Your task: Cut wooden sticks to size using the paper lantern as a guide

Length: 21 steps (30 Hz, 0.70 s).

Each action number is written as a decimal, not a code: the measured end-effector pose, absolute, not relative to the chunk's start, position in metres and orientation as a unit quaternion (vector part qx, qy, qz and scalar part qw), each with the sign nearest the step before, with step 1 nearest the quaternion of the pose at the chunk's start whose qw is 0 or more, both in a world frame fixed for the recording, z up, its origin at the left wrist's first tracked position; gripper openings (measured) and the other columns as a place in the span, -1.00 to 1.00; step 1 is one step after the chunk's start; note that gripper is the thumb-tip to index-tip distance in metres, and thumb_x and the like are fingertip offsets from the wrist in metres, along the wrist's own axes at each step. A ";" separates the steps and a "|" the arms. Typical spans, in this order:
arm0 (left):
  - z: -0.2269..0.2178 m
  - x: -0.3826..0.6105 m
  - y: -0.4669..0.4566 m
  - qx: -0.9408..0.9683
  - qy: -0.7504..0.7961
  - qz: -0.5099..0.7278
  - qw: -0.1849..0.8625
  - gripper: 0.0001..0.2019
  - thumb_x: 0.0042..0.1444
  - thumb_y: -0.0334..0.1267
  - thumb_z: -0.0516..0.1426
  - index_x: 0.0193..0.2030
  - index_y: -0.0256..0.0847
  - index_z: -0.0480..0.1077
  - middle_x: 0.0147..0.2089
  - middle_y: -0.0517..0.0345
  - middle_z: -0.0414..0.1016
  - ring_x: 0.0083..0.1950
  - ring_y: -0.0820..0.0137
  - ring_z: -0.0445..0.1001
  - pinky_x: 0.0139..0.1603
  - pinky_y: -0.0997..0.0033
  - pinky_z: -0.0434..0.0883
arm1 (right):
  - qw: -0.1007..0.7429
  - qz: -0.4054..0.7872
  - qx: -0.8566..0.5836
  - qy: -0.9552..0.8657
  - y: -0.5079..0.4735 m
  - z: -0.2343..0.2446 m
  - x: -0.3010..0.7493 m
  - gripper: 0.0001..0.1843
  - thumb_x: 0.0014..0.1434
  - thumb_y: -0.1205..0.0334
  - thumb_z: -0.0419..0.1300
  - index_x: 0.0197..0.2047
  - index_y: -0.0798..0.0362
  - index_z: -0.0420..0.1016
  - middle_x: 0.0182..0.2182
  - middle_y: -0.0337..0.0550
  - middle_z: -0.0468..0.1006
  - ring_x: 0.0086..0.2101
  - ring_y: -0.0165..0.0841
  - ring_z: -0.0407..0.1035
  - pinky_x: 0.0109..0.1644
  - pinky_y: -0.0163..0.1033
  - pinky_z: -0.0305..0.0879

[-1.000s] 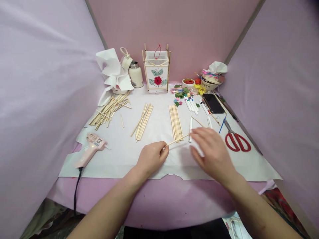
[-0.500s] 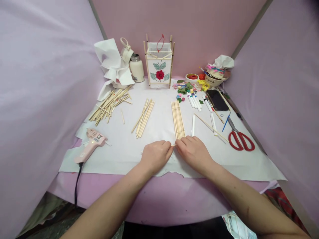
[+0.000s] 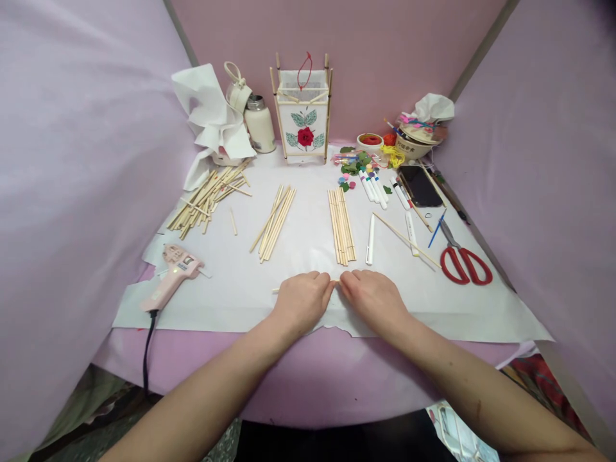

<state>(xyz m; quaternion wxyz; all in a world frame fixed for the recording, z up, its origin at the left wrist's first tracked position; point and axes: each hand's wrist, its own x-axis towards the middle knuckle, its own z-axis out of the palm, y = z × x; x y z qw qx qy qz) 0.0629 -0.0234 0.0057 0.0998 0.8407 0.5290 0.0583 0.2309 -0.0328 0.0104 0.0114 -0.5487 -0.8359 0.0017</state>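
Observation:
Near the front of the white sheet, my left hand (image 3: pixel 304 300) and my right hand (image 3: pixel 371 296) are closed on one thin wooden stick (image 3: pixel 275 291). Its left end pokes out past my left hand, and a short bit shows between my thumbs; the rest is hidden by my fingers. Just beyond my right hand lies a row of sticks (image 3: pixel 341 226) with dark marks near both ends. A looser group of sticks (image 3: pixel 274 224) rests further left. Right of the marked row is a white pen (image 3: pixel 370 239), with a thin stick (image 3: pixel 407 239) slanting away from its tip.
At left are a pink glue gun (image 3: pixel 174 273) with a black cord and a stick pile (image 3: pixel 206 196). A lantern (image 3: pixel 304 122) with a red flower stands at the back, beside a bottle (image 3: pixel 260 125). Red-handled scissors (image 3: pixel 466 265), a phone (image 3: pixel 421 186) and markers (image 3: pixel 373 189) lie at right.
My right hand has drawn back slightly from the marked row of sticks, so its near ends now show. Both hands still grip the stick. The whole view has shifted a little.

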 end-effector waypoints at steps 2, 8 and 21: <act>0.007 0.064 -0.025 0.837 0.536 0.054 0.101 -0.64 0.34 -0.12 -0.11 -0.36 -0.20 0.39 -0.41 0.14 0.47 -0.40 0.37 0.41 -0.46 0.37 -0.01 | 0.005 0.004 -0.561 -0.828 -0.034 0.011 0.231 -0.74 0.32 0.27 -0.01 -0.40 0.06 0.36 -0.52 -0.18 0.43 -0.48 -0.33 0.30 -0.42 -0.18 -0.21; 0.009 0.068 -0.028 0.829 0.551 0.039 0.084 -0.64 0.32 -0.15 -0.10 -0.34 -0.20 0.43 -0.41 0.12 0.50 -0.40 0.33 0.46 -0.48 0.37 0.02 | -0.034 0.027 -0.583 -0.811 -0.038 0.016 0.229 -0.74 0.33 0.23 -0.03 -0.36 0.05 0.38 -0.48 -0.15 0.48 -0.47 -0.31 0.35 -0.45 -0.20 -0.22; 0.017 0.059 -0.022 0.864 0.462 0.080 0.181 -0.64 0.32 -0.15 -0.09 -0.40 -0.23 0.38 -0.43 0.13 0.46 -0.42 0.38 0.40 -0.44 0.41 0.09 | -0.031 0.162 -0.531 -0.831 -0.034 0.039 0.244 -0.73 0.34 0.24 -0.06 -0.37 0.07 0.34 -0.50 -0.16 0.45 -0.49 -0.35 0.32 -0.47 -0.26 -0.07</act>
